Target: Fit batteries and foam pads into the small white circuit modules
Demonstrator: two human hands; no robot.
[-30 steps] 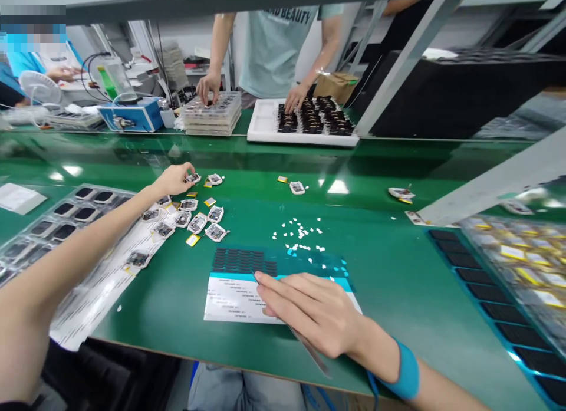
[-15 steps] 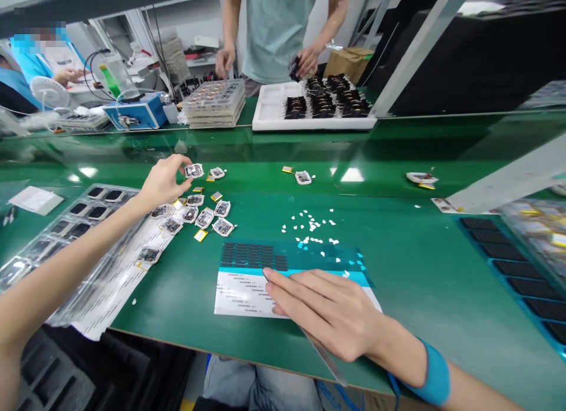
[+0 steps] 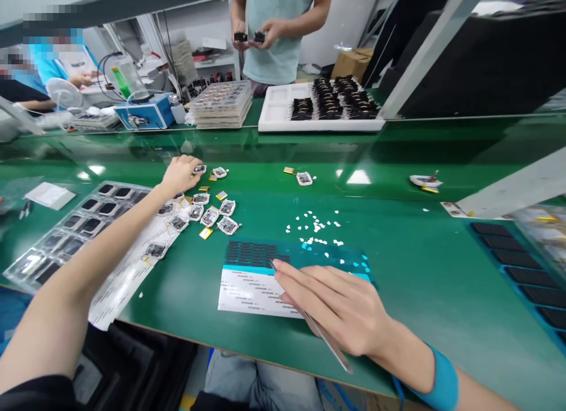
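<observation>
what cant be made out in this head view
Head view:
Middle of the tweezers: hidden by the right hand.
Circuit-board module: partly covered by the left hand.
Lettering on the printed white sheet: too small, blurred.
Row of dark pads: right edge cuts it.

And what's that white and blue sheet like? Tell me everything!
The sheet lies flat on the green table, near its front edge. Its lower part is white and papery-looking, with small dark print; above are a bright blue strip and see-through teal film. Rows of thin black pieces sit at the film's left, a few white bits at its right. The right hand, holding a silvery tool, covers part of it.
</observation>
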